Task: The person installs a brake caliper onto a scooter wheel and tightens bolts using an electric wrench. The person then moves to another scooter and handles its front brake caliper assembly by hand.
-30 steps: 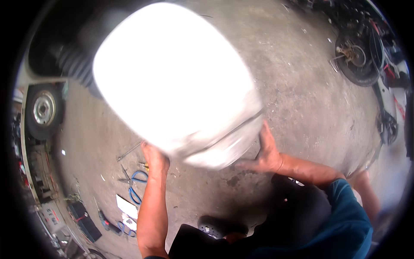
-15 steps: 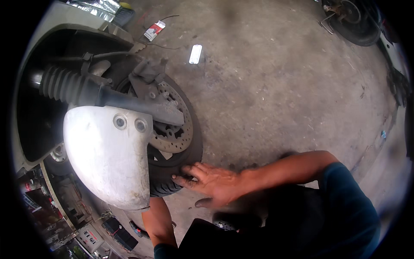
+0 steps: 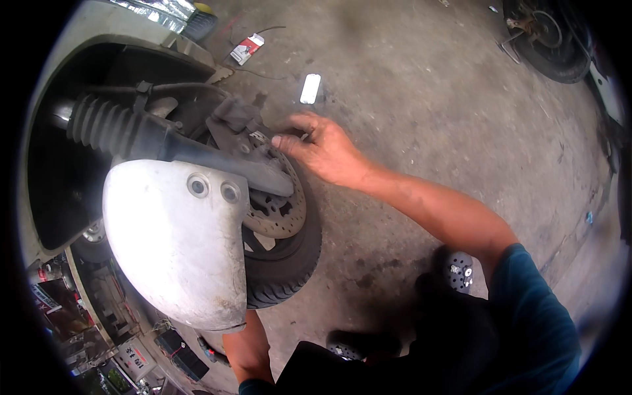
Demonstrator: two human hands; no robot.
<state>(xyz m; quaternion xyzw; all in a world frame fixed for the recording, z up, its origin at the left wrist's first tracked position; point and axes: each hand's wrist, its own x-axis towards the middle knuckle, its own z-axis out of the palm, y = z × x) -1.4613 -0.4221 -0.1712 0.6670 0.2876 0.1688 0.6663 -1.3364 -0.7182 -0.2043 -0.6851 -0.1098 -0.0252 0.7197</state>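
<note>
A scooter's front wheel [image 3: 306, 260] with a black tyre stands in front of me, partly covered by a scuffed white fender [image 3: 174, 240] with two round bolt holes. The drilled brake disc [image 3: 295, 220] and the dusty brake caliper [image 3: 238, 113] show beside the grey fork leg [image 3: 224, 164]. My right hand [image 3: 329, 150] is at the far side of the wheel by the caliper, thumb and fingers apart, with nothing visible in it. Behind the fender's lower edge my left forearm [image 3: 247, 345] disappears; that hand is hidden.
A bright white phone-shaped slab [image 3: 310, 89] and a red and white small box [image 3: 247, 49] lie on the concrete floor [image 3: 428, 105]. Another two-wheeler's wheel [image 3: 553, 46] stands at the far right. Tools and a black case [image 3: 181, 355] are at lower left.
My right hand has left the near side of the tyre and moved away from me, up to the caliper. The view has shifted slightly, and a shoe now shows below my right arm.
</note>
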